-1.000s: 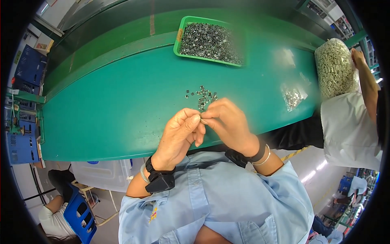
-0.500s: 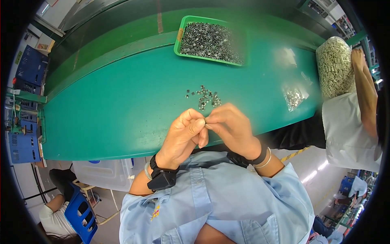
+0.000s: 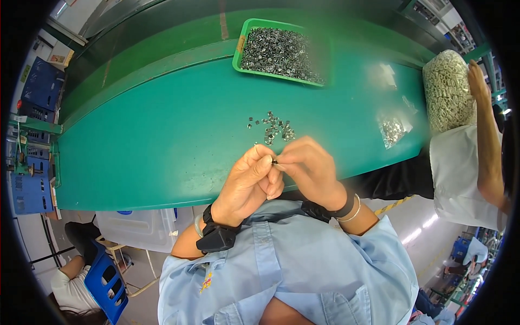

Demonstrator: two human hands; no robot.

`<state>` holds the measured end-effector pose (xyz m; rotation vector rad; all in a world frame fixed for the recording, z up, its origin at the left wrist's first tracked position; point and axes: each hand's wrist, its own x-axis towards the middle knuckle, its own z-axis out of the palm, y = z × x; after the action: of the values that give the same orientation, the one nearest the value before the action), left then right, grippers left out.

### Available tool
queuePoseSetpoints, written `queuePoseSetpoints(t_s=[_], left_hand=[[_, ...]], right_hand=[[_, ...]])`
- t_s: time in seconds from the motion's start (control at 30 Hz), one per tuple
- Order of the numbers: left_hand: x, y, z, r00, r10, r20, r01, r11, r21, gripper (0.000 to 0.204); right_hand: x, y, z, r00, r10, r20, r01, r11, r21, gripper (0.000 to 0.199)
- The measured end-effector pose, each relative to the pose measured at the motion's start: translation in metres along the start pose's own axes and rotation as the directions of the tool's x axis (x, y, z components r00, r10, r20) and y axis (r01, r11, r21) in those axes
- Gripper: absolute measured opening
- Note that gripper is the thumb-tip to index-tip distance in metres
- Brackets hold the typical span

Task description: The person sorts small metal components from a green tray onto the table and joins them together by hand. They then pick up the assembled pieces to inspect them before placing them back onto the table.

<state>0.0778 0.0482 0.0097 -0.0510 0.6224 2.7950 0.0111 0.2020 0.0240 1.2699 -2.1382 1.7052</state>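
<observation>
left hand (image 3: pixel 246 181) fingertips pinched on tiny dark part (image 3: pixel 274 161), part sits between both hands' fingertips above green table (image 3: pixel 162 141) edge, right hand (image 3: pixel 309 168) fingers closed on it too, loose small metal parts (image 3: pixel 271 128) just beyond, green tray (image 3: pixel 244 40) far back

The left stretch of the green counter (image 3: pixel 146 135) lies bare, giving open passage. Just beyond the hands, a scatter of small metal parts (image 3: pixel 271 127) blocks the middle. Farther back stands a green tray (image 3: pixel 244 40); at right, a clear bag of parts (image 3: pixel 394 130) and a co-worker's arm (image 3: pixel 487 141).
</observation>
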Motion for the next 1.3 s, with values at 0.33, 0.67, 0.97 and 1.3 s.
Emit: queuePoseSetpoints(t_s=[0.33,0.67,0.97,1.3], left_hand=[[0.002,0.004,0.003,0.999,0.017,-0.043,-0.007,0.979,0.203,0.016],[0.002,0.009,-0.005,0.988,0.091,-0.126,-0.066,0.98,0.19,0.016],[0.0,0.01,-0.009,0.99,0.047,-0.136,-0.024,0.986,0.164,0.014],[0.004,0.009,0.004,0.975,0.105,-0.195,-0.029,0.933,0.358,0.018]], right_hand=[[-0.001,0.004,-0.002,1.0,0.024,0.01,-0.024,1.0,0.002,0.017],[0.08,0.052,-0.061,0.985,0.171,-0.014,-0.168,0.946,-0.278,0.01],[0.063,0.057,-0.053,0.878,0.227,0.42,-0.012,0.889,-0.457,0.014],[0.049,0.031,-0.047,0.919,0.187,0.347,-0.067,0.941,-0.331,0.015]])
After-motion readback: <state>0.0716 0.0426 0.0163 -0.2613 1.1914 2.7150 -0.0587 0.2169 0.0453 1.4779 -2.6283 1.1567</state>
